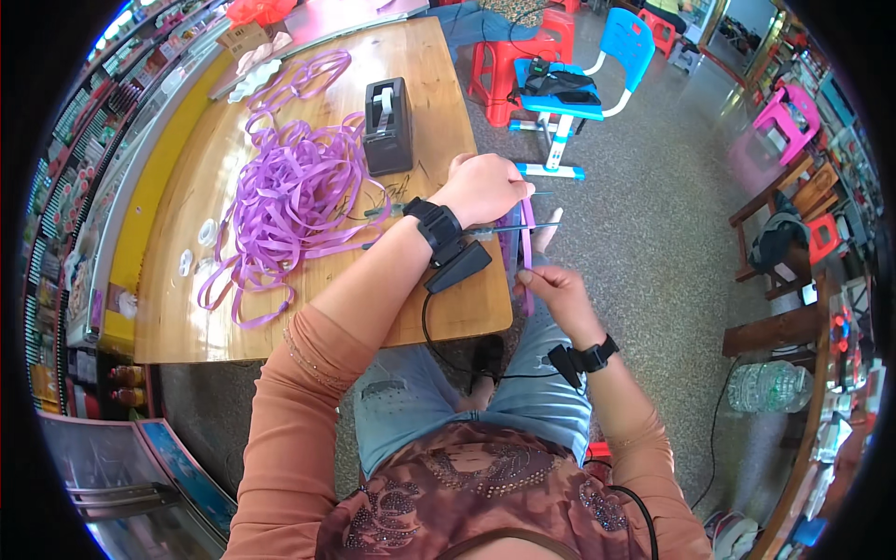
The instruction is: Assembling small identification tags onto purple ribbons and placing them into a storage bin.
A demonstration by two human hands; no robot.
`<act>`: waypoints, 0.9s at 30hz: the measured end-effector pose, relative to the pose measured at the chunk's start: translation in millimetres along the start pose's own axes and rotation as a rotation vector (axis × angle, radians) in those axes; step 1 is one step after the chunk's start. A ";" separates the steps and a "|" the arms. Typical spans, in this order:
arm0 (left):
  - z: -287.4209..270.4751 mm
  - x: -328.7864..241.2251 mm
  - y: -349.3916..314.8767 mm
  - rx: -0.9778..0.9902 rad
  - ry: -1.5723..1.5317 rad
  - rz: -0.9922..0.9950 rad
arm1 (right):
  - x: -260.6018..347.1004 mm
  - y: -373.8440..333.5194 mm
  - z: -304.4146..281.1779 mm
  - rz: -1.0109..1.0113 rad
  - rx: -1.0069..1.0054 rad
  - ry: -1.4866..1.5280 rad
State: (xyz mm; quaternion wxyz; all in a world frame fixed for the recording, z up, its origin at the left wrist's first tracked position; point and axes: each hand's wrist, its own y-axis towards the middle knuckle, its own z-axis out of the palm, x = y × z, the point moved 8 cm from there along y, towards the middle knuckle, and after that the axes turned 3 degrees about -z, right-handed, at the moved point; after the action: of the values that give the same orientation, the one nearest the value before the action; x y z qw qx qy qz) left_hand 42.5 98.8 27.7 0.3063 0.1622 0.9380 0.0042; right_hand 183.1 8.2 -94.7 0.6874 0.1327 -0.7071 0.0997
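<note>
My left hand [485, 189] reaches over the table's right edge, its fingers closed at the upper end of a purple strap [527, 245]. My right hand [563, 297], lower and beyond the table edge, pinches the same strap between thumb and fingers. Between the hands, the strap hangs beside a thin dark rod [527, 227] that juts past the table edge. A second thin rod's tip [543, 193] shows by my left fingertips; my hand hides its middle. To the left lies a large tangled heap of purple straps [285, 191].
A black tape dispenser [388, 126] stands on the wooden table [439, 65] beyond my left forearm. Small white rolls [206, 233] lie left of the heap. A blue chair [625, 47] and a red stool [495, 84] stand ahead. Cables run from my wrist bands.
</note>
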 end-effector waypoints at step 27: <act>-16.4 -15.0 -12.4 -0.078 -0.052 0.128 | 86.1 -42.7 8.6 0.029 -0.043 0.087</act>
State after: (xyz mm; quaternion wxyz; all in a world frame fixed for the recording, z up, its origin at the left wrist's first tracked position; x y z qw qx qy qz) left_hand 40.7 83.9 48.3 0.3358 0.2098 0.9166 0.0560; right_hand 187.1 -39.2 -10.9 0.7186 0.1033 -0.6804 0.0999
